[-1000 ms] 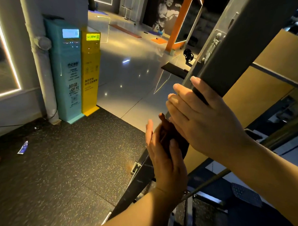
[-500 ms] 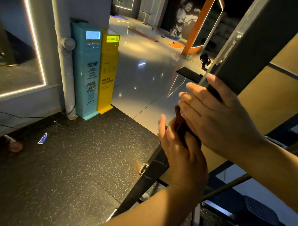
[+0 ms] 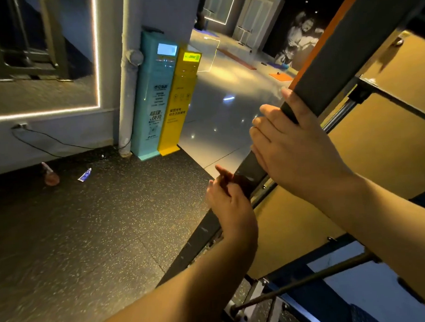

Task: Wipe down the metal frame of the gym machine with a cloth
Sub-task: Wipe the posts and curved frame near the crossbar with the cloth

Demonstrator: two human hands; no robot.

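Room first: on your left of the metal frame point(image 3: 204, 231) you've got plenty, with speckled rubber floor point(image 3: 89, 237) running out to glossy tiled floor point(image 3: 217, 127). A teal kiosk point(image 3: 154, 97) and a yellow kiosk point(image 3: 180, 101) stand side by side against the wall, well apart from your arms. A small blue tube point(image 3: 84, 175) lies on the rubber near that wall. On your right it's tight: tan panels point(image 3: 387, 154) sit just behind the beam, and a thin rod point(image 3: 295, 285) crosses low beneath your right forearm. The frame itself is a dark, flat-sided beam slanting from the top right corner down to the floor at lower centre, and its lower stretch is scuffed with pale marks. Your right hand point(image 3: 300, 153) is high on it, fingers curled round its left edge, gripping the beam. Your left hand point(image 3: 232, 208) is just below, close under the right one, with its fingers fairly straight and pointing up the beam. Its palm presses the cloth point(image 3: 240, 181) against the beam's left face. The cloth is dark, reddish-brown where a tip pokes past your fingertips. Most of it is hidden under your palm, so its full shape can't be made out. It lies between your two hands, touching the frame.
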